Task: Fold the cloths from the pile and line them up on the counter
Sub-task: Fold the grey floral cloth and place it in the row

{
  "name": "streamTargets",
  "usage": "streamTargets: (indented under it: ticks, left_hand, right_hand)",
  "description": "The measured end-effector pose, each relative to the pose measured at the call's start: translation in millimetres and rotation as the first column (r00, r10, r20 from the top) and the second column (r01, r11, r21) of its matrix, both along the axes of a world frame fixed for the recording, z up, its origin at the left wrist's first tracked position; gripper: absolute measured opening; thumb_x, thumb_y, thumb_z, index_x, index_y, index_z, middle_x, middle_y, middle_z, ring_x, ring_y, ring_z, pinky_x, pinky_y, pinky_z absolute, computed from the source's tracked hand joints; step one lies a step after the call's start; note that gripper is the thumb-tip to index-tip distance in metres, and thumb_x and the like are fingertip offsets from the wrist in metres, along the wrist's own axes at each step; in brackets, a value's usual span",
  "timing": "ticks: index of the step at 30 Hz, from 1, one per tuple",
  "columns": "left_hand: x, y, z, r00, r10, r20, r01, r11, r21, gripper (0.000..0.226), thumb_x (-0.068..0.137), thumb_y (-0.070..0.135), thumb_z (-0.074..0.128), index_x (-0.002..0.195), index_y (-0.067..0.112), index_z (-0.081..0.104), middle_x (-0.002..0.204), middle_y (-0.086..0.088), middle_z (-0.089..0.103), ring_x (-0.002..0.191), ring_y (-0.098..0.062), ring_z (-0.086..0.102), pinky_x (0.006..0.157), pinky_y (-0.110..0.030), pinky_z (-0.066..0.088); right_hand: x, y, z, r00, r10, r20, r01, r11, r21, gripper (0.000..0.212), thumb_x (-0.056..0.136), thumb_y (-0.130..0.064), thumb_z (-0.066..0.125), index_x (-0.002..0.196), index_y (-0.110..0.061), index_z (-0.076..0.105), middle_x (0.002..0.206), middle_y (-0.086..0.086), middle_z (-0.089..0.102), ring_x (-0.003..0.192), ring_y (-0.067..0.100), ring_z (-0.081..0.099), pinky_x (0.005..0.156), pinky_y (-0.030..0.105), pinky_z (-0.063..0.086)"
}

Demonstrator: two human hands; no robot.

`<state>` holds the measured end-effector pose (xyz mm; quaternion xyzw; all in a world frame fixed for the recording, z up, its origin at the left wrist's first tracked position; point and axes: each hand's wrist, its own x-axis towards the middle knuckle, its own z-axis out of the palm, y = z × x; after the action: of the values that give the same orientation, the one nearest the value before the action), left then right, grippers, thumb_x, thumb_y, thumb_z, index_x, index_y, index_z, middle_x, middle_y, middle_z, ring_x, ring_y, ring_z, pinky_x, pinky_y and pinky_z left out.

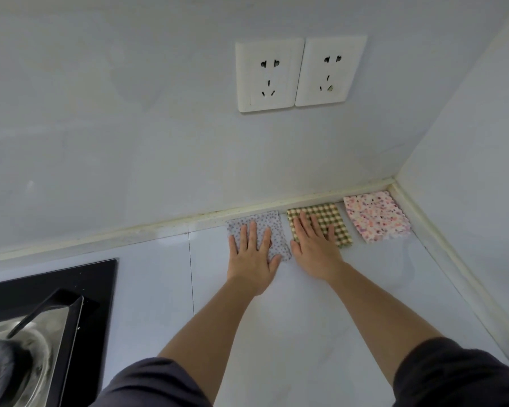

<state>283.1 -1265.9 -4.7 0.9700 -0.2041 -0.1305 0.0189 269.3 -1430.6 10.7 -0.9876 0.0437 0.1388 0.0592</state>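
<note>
Pressing flat: left hand (252, 254) spread on the dotted cloth (274, 230), right hand (315, 245) spread on the checked cloth (332, 218). Light, limp fabric; pinch the corners to shift.

- Soft, even, cool light; no hard shadows.
- Faint sheen on wall (130, 127) and table (306, 318).
- Wide-angle bend at edges.
- Slightly soft focus overall; stove (41, 318) corner dimmer.

Three cloths (376, 217) side by side along wall (159, 127).
</note>
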Motion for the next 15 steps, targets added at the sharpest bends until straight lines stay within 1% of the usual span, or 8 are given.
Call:
streamTargets:
  ticks: [4,6,8,11,13,15]
  left_hand:
    - [-26.9,29.9,19.6,1.0,0.005,0.018,-0.002,0.987,-0.161,0.069,0.09,0.06,-0.004,0.148,0.027,-0.018,0.157,-0.003,-0.021,0.145,-0.022,-0.018,0.116,-0.044,-0.009]
    - [-50.5,54.6,30.6,1.0,0.018,-0.007,-0.019,0.972,-0.232,0.067,0.088,0.06,-0.003,0.146,0.03,-0.021,0.157,0.0,-0.02,0.145,-0.017,-0.018,0.116,-0.04,-0.009]
    - [-77.1,83.1,39.4,0.998,0.059,-0.039,-0.068,0.955,-0.289,0.074,0.081,0.062,-0.008,0.146,0.029,-0.02,0.158,0.002,-0.016,0.144,-0.014,-0.017,0.115,-0.036,-0.011]
    - [-124.8,128.5,51.2,0.989,0.133,-0.067,-0.148,0.925,-0.351,0.084,0.077,0.061,-0.007,0.151,0.023,-0.002,0.16,0.002,-0.005,0.146,-0.015,-0.01,0.114,-0.031,-0.009]
    - [-161.6,160.1,62.7,0.984,0.169,-0.058,-0.177,0.891,-0.418,0.084,0.079,0.059,-0.002,0.152,0.021,0.011,0.158,0.004,0.002,0.147,-0.016,-0.004,0.114,-0.03,-0.007]
    - [-196.9,187.6,76.0,0.98,0.194,-0.043,-0.19,0.854,-0.483,0.076,0.085,0.056,0.007,0.151,0.02,0.019,0.157,0.005,0.009,0.145,-0.011,-0.003,0.115,-0.029,-0.005]
  right_hand:
    - [-26.9,21.2,9.8,0.995,-0.005,0.095,-0.004,0.996,0.094,0.057,0.103,-0.031,0.021,0.153,-0.013,-0.001,0.161,0.002,-0.007,0.148,0.021,-0.01,0.118,0.052,-0.003]
    - [-50.1,42.3,13.8,0.992,-0.001,0.124,-0.019,0.986,0.163,0.057,0.103,-0.029,0.024,0.153,-0.014,0.0,0.161,0.002,-0.007,0.148,0.019,-0.01,0.118,0.051,-0.003]
    - [-76.8,66.7,18.6,0.991,-0.017,0.133,-0.016,0.969,0.248,0.058,0.102,-0.027,0.027,0.153,-0.016,0.0,0.161,-0.001,-0.008,0.147,0.016,-0.01,0.118,0.05,-0.003]
    - [-122.8,111.5,29.9,0.99,-0.088,0.111,0.03,0.897,0.442,0.057,0.101,-0.023,0.033,0.153,-0.018,0.008,0.161,-0.002,-0.002,0.148,0.015,-0.005,0.118,0.045,-0.002]
    - [-153.7,148.0,41.2,0.988,-0.118,0.097,0.044,0.827,0.56,0.056,0.101,-0.021,0.038,0.152,-0.019,0.016,0.161,0.0,0.005,0.148,0.016,0.001,0.12,0.04,0.005]
    - [-181.2,183.5,51.1,0.983,-0.142,0.115,0.037,0.772,0.634,0.054,0.1,-0.018,0.042,0.15,-0.018,0.022,0.16,0.001,0.013,0.148,0.016,0.007,0.12,0.036,0.011]
